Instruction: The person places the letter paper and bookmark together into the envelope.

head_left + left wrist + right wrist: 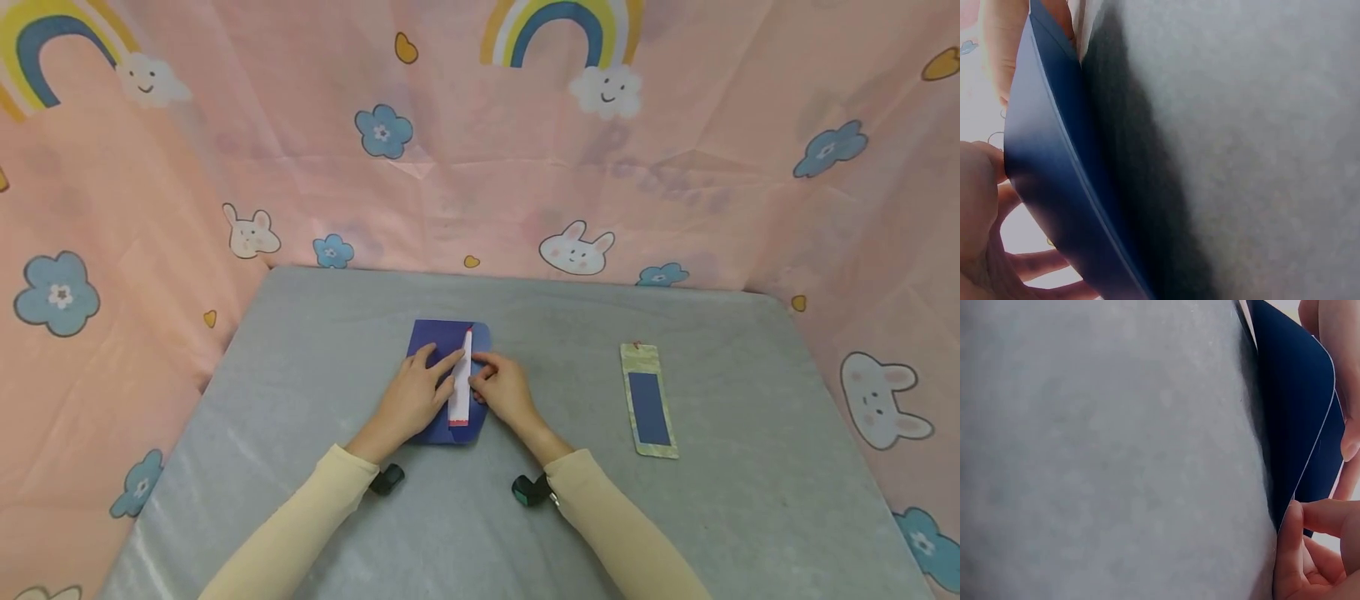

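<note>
A blue paper envelope (435, 333) lies on the grey table, with a flap (481, 337) along its right side. Down the envelope beside this flap runs a long white strip (461, 400) with red ends. My left hand (408, 400) rests on the envelope with its fingers spread, fingertips right at the strip's left edge. In the right wrist view, the thumb and index finger of my right hand (1316, 550) pinch the rim of the flap. From the left wrist, the envelope's edge (1054, 150) shows close over the table, my left hand behind it.
A pale green, bookmark-like card (642, 360) with a dark blue panel and a small red tie at its top lies to the right. Grey cloth covers the table (337, 333). A pink patterned curtain (450, 208) rises behind it and at both sides.
</note>
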`<state>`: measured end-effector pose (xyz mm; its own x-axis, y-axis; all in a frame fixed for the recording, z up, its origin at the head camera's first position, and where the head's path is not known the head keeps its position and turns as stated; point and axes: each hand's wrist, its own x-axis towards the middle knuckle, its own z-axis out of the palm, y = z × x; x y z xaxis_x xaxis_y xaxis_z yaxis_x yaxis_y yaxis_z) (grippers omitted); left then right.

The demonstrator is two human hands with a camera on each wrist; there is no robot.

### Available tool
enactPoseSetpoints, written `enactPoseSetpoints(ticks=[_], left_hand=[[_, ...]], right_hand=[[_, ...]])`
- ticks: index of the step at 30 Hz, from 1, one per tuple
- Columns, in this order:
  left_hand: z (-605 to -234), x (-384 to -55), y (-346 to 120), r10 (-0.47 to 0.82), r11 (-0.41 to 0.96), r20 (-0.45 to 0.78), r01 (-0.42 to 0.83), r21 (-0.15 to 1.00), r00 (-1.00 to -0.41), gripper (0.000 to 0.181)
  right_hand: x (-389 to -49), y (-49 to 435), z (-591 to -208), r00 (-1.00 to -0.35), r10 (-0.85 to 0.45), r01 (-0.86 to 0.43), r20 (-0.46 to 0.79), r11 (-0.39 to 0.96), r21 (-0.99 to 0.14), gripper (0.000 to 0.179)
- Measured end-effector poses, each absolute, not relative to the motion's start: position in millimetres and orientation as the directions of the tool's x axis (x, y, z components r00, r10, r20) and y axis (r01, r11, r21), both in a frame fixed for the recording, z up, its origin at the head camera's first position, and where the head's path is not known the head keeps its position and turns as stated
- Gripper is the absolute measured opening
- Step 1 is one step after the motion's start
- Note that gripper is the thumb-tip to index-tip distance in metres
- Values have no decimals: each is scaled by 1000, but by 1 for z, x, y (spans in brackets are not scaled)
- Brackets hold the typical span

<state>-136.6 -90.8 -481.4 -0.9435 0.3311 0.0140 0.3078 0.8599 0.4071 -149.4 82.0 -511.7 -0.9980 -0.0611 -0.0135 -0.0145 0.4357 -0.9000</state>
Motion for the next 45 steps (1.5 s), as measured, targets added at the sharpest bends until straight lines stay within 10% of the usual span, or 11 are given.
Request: enactPoseSetpoints(ticks=[45], left_hand=[[-485,-139,-92,332,850,43,319,420,-942,41]], right_hand=[[-144,80,-509,-984,-180,-76,-19,506,-859,52]])
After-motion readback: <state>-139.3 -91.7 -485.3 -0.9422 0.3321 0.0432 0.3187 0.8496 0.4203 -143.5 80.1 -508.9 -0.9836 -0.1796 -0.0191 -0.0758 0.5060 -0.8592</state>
